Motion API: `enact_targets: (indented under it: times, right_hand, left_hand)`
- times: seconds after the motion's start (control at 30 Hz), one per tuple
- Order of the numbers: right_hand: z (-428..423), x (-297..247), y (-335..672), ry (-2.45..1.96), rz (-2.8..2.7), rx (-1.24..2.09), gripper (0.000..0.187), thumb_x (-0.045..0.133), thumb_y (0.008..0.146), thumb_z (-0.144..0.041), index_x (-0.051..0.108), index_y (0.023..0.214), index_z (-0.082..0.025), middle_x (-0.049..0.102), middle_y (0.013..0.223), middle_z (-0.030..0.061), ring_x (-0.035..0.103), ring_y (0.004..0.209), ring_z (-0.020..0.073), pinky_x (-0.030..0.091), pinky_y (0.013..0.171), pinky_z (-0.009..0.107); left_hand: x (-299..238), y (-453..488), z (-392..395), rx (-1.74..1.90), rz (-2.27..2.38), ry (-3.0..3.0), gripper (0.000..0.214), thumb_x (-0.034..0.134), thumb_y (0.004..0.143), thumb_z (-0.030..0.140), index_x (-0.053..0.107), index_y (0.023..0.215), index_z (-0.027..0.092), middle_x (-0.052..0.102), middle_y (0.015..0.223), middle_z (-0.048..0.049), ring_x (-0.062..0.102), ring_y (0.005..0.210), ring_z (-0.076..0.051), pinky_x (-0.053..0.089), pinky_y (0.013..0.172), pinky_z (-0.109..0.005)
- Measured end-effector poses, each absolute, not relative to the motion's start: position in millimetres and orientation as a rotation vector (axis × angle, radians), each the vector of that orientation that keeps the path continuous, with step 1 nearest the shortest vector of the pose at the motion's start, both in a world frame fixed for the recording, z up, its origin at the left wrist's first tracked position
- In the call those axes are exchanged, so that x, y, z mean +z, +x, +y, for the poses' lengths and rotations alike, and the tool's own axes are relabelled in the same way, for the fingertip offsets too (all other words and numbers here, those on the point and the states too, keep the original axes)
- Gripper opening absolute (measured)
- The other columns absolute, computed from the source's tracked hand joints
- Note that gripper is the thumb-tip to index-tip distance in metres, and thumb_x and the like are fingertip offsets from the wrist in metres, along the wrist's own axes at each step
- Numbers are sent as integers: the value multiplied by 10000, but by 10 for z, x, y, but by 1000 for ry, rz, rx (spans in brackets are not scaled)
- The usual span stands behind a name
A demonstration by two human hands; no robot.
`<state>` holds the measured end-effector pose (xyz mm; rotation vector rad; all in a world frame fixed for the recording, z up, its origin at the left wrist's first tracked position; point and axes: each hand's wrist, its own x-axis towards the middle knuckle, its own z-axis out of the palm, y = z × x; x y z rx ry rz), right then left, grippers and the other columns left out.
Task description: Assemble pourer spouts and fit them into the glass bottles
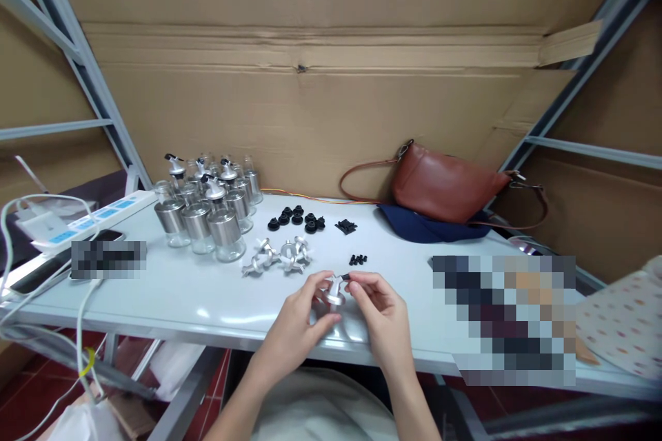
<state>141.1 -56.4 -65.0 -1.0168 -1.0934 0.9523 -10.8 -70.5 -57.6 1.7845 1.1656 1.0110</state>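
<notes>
My left hand (300,320) grips a small silver metal spout cap (334,293) above the white table's (170,296) front edge. Pinched in the fingertips of my right hand (380,310) is a tiny black part (345,278), which touches the top of that cap. Just beyond my hands lie several more silver spout caps (279,256). Farther back sit several black round pieces (296,218), a small black flat piece (345,225) and a little heap of tiny black parts (358,260).
Several glass bottles with steel sleeves (209,210) stand at the back left, some with spouts fitted. A white power strip (85,220) with cables lies at the left edge. A brown leather bag (447,182) on blue cloth (414,226) is at the back right. Cardboard (321,48) walls the back.
</notes>
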Motion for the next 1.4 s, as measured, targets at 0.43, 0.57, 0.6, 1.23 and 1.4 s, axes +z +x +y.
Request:
enact_targets:
  times: [0.43, 0.57, 0.6, 1.23, 1.4]
  right_hand:
    - [-563, -654, 1399, -981, -1168, 994, 251, 718, 711, -392, 678, 865, -198, 712, 820, 60, 658, 775, 202, 525, 730, 319]
    - [-560, -665, 1403, -992, -1200, 962, 220, 712, 713, -353, 676, 870, -203, 703, 804, 46, 641, 736, 183, 510, 717, 311]
    - [-560, -666, 1403, -991, -1203, 959, 217, 711, 713, -344, 672, 874, -203, 700, 794, 41, 638, 728, 180, 507, 714, 309]
    - [-576, -645, 1382, -984, -1231, 897, 187, 675, 730, -306, 636, 886, -210, 683, 806, 34, 635, 749, 178, 496, 721, 314]
    - [-583, -651, 1366, -964, -1307, 875, 283, 708, 707, -286, 626, 973, -235, 677, 843, 23, 634, 823, 183, 492, 753, 316]
  left_hand:
    - [-554, -110, -726, 1011, 1181, 1791, 484, 597, 827, 209, 440, 1281, 268, 617, 1176, -32, 585, 995, -186, 444, 903, -304]
    - [-553, -103, -712, 1009, 1167, 1774, 486, 601, 818, 194, 448, 1273, 274, 637, 1131, -21, 598, 991, -182, 447, 895, -292]
    - [-555, -102, -710, 1012, 1169, 1770, 486, 603, 814, 190, 452, 1268, 274, 640, 1121, -20, 600, 989, -183, 447, 895, -291]
    - [-563, -100, -685, 1081, 1161, 1738, 491, 686, 756, 176, 502, 1205, 248, 666, 1064, -10, 616, 953, -164, 461, 858, -263]
    - [-564, -102, -682, 1124, 1161, 1722, 467, 653, 782, 189, 504, 1221, 242, 677, 1067, -26, 623, 942, -166, 481, 845, -273]
